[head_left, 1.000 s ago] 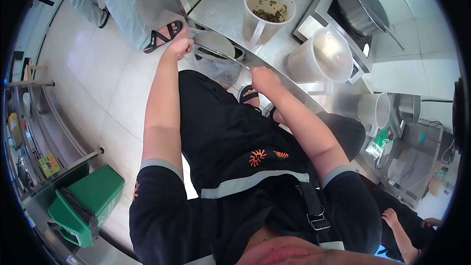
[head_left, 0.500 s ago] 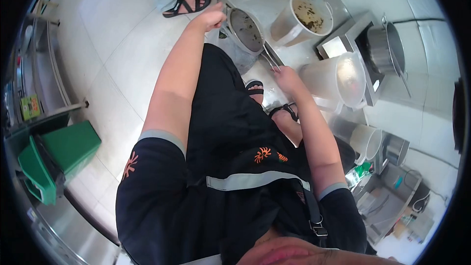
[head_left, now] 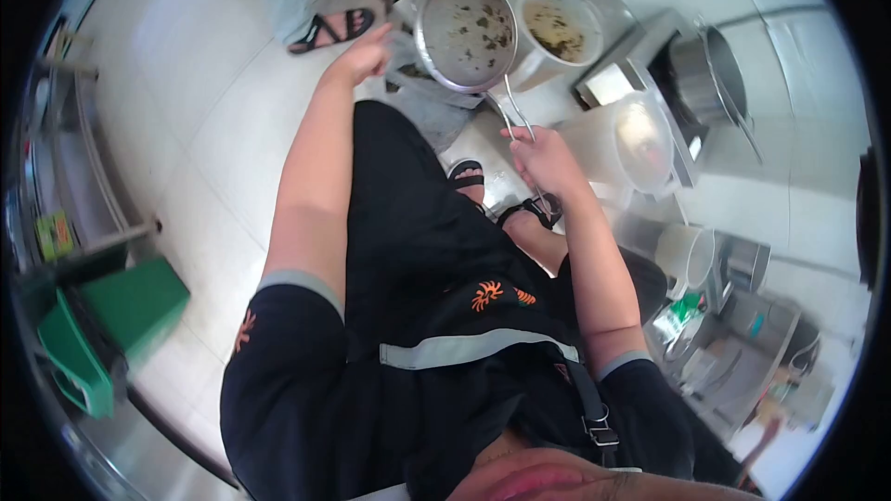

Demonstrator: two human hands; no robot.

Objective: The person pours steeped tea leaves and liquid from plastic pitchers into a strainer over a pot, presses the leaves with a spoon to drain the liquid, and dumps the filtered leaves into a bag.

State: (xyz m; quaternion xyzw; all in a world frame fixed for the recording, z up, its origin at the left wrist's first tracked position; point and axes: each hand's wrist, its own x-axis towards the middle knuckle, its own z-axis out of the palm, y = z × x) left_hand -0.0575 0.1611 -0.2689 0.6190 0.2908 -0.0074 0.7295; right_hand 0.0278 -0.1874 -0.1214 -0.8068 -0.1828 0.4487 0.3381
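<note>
In my right hand point(head_left: 549, 160) is the wire handle of a round mesh strainer point(head_left: 455, 28). Dark wet leaf bits are spread over its mesh, which faces up. My left hand point(head_left: 362, 57) is closed at the edge of a clear plastic bag point(head_left: 432, 97) that hangs partly below the strainer. Some dark leaf matter shows in the bag. Just beyond the strainer, a translucent jug point(head_left: 534, 65) has leaf bits and brownish matter inside.
A large lidded translucent jug point(head_left: 603, 144) stands to the right, with a metal pot point(head_left: 710, 79) behind it. Another pale jug point(head_left: 687, 255) is nearer on that side. A green bin point(head_left: 135, 301) is at left. Another person's sandaled foot point(head_left: 332, 30) is ahead.
My right hand has lifted the strainer up and away from the bag, its mesh now turned toward me. My left hand has shifted slightly left and remains at the bag.
</note>
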